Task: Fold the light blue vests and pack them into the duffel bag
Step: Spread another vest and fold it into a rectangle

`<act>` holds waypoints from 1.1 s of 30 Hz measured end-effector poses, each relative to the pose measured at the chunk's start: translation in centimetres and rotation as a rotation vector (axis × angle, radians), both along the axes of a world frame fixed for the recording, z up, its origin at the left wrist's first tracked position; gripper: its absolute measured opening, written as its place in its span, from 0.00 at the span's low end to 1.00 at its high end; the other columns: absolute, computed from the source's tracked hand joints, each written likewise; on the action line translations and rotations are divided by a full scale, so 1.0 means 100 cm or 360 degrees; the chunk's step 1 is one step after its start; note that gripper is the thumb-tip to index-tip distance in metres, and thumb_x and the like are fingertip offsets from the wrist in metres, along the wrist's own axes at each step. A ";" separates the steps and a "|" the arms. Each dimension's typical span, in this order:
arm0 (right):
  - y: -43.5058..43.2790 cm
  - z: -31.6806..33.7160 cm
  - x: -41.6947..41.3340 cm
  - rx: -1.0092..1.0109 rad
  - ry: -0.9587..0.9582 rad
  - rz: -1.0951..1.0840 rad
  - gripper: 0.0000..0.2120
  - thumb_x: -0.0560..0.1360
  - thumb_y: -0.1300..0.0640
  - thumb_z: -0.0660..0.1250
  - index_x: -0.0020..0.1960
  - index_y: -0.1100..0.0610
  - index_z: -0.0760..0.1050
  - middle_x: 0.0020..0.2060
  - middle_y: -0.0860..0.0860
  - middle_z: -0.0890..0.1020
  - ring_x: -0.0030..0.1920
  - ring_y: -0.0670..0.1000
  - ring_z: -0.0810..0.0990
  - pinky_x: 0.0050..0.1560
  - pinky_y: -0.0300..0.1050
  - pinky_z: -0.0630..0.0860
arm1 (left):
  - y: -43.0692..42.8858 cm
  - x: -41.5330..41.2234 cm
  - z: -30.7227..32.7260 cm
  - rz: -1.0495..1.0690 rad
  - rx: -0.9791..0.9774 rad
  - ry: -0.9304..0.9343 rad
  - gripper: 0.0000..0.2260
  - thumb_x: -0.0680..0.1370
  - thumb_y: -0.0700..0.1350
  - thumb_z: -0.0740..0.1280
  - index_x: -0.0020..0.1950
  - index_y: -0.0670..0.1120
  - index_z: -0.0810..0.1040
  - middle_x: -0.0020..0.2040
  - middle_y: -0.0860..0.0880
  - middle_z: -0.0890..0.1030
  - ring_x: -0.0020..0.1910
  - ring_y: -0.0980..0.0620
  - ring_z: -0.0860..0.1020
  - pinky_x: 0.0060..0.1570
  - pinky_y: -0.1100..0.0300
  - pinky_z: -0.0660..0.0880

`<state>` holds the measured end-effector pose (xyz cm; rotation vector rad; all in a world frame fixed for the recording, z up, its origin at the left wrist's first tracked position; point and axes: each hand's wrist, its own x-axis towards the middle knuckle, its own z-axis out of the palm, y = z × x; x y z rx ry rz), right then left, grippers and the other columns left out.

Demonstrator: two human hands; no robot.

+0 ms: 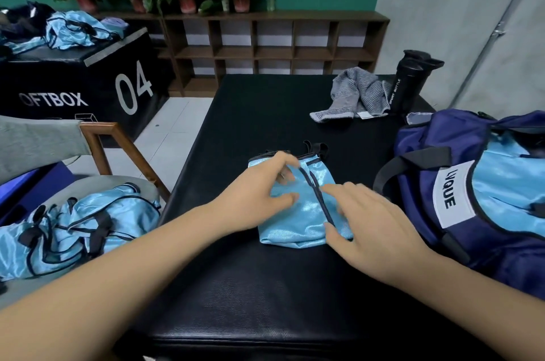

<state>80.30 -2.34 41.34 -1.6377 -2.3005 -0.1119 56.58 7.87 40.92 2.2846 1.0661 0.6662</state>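
A folded light blue vest (303, 219) with dark trim lies in the middle of the black padded table (265, 287). My left hand (259, 192) rests on its left half, fingers loosely bent over the cloth. My right hand (371, 225) lies flat on its right edge, fingers spread. The navy duffel bag (436, 136) stands open at the right, with light blue vest fabric (507, 180) showing inside. More unfolded light blue vests (82, 225) are heaped on a chair at the left.
A grey towel (351, 95) and a black sport bottle (408, 80) sit at the table's far right. A black box marked 04 (88, 80) at the back left carries more blue vests (73, 31). A wooden shelf (265, 45) with plants lines the wall.
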 end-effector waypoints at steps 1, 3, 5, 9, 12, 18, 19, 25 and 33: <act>0.002 -0.003 0.002 0.0072 -0.0028 0.0123 0.23 0.78 0.45 0.67 0.71 0.49 0.72 0.52 0.42 0.73 0.52 0.50 0.75 0.54 0.49 0.75 | -0.005 -0.005 -0.001 -0.0060 0.0128 0.0090 0.15 0.79 0.52 0.74 0.63 0.58 0.75 0.55 0.59 0.79 0.58 0.57 0.78 0.58 0.58 0.75; 0.006 -0.009 0.006 0.0126 -0.0131 0.0379 0.22 0.80 0.47 0.68 0.72 0.52 0.75 0.63 0.47 0.76 0.62 0.52 0.75 0.63 0.50 0.72 | -0.017 -0.013 -0.003 -0.0167 0.0231 0.0263 0.11 0.78 0.58 0.73 0.57 0.58 0.78 0.53 0.59 0.77 0.56 0.58 0.76 0.58 0.56 0.75; 0.010 -0.014 0.007 0.0082 -0.0213 0.0548 0.21 0.82 0.46 0.66 0.72 0.52 0.75 0.70 0.49 0.76 0.71 0.52 0.73 0.70 0.51 0.69 | -0.026 -0.018 -0.009 -0.0225 0.0222 0.0415 0.14 0.76 0.64 0.72 0.57 0.59 0.79 0.52 0.59 0.75 0.54 0.58 0.75 0.57 0.56 0.75; 0.018 -0.028 0.014 -0.0173 -0.0300 0.0556 0.23 0.85 0.39 0.59 0.75 0.49 0.73 0.74 0.44 0.74 0.78 0.47 0.68 0.78 0.47 0.60 | -0.037 -0.024 -0.022 -0.0253 0.0344 0.0681 0.20 0.74 0.67 0.68 0.60 0.58 0.76 0.53 0.59 0.72 0.53 0.56 0.74 0.56 0.56 0.75; 0.022 -0.032 0.019 -0.0222 -0.0300 0.0521 0.24 0.86 0.37 0.56 0.76 0.47 0.72 0.76 0.43 0.72 0.77 0.46 0.66 0.78 0.45 0.58 | -0.040 -0.026 -0.025 -0.0210 0.0493 0.0715 0.15 0.74 0.60 0.66 0.57 0.56 0.75 0.51 0.57 0.73 0.49 0.54 0.74 0.48 0.55 0.77; 0.020 -0.031 0.016 -0.0275 -0.0255 0.0510 0.27 0.84 0.33 0.56 0.76 0.47 0.71 0.74 0.41 0.73 0.75 0.45 0.67 0.79 0.45 0.61 | -0.044 -0.023 -0.027 -0.0185 0.0740 0.0748 0.07 0.75 0.51 0.59 0.48 0.49 0.73 0.43 0.53 0.74 0.40 0.48 0.76 0.36 0.49 0.77; 0.020 -0.029 0.016 -0.0285 -0.0222 0.0514 0.27 0.84 0.33 0.57 0.76 0.47 0.71 0.73 0.40 0.73 0.75 0.44 0.68 0.78 0.44 0.60 | -0.044 -0.024 -0.023 -0.0193 0.0657 0.0698 0.08 0.76 0.51 0.59 0.49 0.50 0.73 0.44 0.54 0.74 0.41 0.49 0.76 0.38 0.50 0.76; 0.014 -0.013 0.021 -0.0415 0.0198 0.0423 0.11 0.85 0.45 0.61 0.66 0.43 0.74 0.53 0.37 0.79 0.56 0.42 0.74 0.63 0.39 0.67 | -0.048 -0.037 -0.001 -0.0242 -0.0142 0.0197 0.05 0.80 0.41 0.65 0.50 0.52 0.76 0.45 0.52 0.78 0.42 0.48 0.75 0.47 0.46 0.76; 0.003 0.003 0.015 -0.0709 0.0872 0.0293 0.12 0.77 0.56 0.75 0.57 0.47 0.77 0.42 0.42 0.81 0.42 0.44 0.76 0.51 0.40 0.73 | -0.049 -0.041 0.014 -0.0010 -0.0558 -0.0137 0.11 0.83 0.42 0.62 0.45 0.56 0.75 0.41 0.58 0.75 0.44 0.58 0.72 0.50 0.56 0.70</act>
